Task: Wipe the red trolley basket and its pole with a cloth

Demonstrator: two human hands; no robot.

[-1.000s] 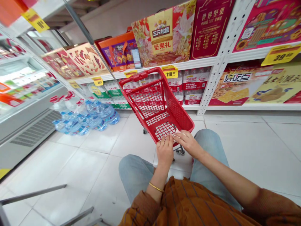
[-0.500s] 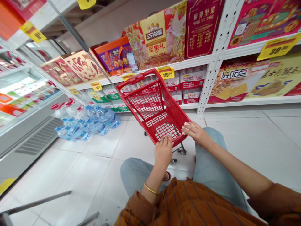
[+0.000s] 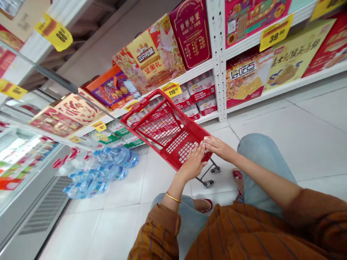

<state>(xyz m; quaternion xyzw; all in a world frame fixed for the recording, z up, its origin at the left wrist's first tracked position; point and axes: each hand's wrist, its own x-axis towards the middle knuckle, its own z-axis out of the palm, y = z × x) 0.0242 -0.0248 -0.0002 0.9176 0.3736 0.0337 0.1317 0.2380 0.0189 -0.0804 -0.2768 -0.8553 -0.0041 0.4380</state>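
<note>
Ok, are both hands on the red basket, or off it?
On. The left hand lies across the mesh end of the red wheeled basket, and the right hand touches its corner with the fingers.

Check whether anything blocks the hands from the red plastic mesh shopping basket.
Nothing visible: the left hand and right hand both rest directly on the red plastic mesh shopping basket.

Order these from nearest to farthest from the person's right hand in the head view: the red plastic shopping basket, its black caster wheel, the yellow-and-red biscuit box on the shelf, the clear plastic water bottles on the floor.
From the right hand:
1. Red plastic shopping basket: under the fingers.
2. Black caster wheel: just below.
3. Yellow-and-red biscuit box: upper right, shelved.
4. Clear plastic water bottles: left, on the floor.
</note>
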